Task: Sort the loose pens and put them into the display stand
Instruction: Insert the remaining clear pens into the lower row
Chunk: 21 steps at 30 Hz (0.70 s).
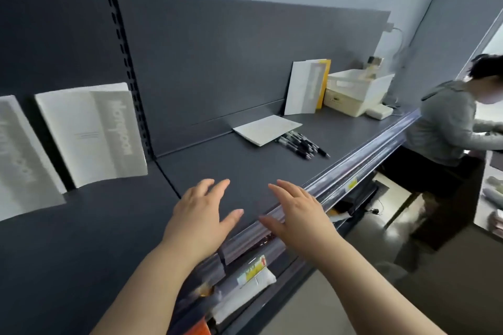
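Far left: two notebooks (89, 133) lean face-out against the back panel, apparently set that way so their covers can be read. A slotted upright (122, 62) divides the two shelf bays.

Centre, foreground: the left hand (201, 215) and right hand (296, 212) are held palm-down over the front of the shelf (245, 166). The fingers are straight and slightly spread, and neither hand holds anything. Whether the palms touch the shelf cannot be told. With both hands free, the sorting appears not yet begun.

Right of centre: a white pad (268, 129) lies flat. Just beside it, touching its near corner, the pens (302, 143) lie in a loose, roughly parallel heap, well apart from both hands. They are dark-barrelled; finer differences between them are too small to tell.

Further right: a white booklet (304, 87) stands against the panel with a yellow one (325, 81) behind it. Next come stacked white bins (359, 90), open side up. No display stand can be identified with certainty; the bins may serve.

Far right: a seated person (446, 122) in grey works at a separate counter.

Surface and room: the shelf is matt dark grey, smooth and level, so the pens should slide or roll easily. A clear price rail (353, 171) edges its front, and wrapped packs (245, 280) lie on the tier below. The walls are pale and the floor glossy.
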Motion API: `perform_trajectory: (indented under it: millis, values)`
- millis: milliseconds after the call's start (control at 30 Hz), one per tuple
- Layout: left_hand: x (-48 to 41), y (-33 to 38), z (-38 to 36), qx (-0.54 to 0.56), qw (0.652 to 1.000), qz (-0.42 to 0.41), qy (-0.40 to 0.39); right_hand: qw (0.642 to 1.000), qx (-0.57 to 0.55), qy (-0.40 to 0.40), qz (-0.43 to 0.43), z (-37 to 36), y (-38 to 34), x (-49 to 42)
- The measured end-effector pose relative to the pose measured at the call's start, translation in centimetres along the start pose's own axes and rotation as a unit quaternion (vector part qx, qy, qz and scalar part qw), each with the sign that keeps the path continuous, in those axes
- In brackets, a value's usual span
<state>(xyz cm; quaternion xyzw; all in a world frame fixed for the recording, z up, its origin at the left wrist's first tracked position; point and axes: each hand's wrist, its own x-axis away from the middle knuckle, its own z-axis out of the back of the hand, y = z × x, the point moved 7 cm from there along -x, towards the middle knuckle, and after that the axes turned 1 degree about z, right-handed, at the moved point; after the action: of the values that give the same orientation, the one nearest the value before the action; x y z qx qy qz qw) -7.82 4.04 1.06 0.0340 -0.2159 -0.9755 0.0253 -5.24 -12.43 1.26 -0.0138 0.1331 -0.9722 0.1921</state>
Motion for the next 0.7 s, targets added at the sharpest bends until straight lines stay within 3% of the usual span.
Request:
perform_trajectory:
  millis: [267,467,700]
  values:
    - [-9.1,5.1,-4.4,0.016,0.998,0.035,-0.052,0.999,-0.035,-0.021,-0.003,0.7,9.9,-8.9]
    - [-16.0,8.8,-10.1,0.137,0.98,0.114,-0.086,0.997,-0.069,-0.02,-0.023,1.4,18.7,-16.9]
    - [-24.6,12.8,-14.3,0.341,0.891,0.298,-0.037,0.991,-0.084,-0.098,-0.023,0.5,26.7,-25.7]
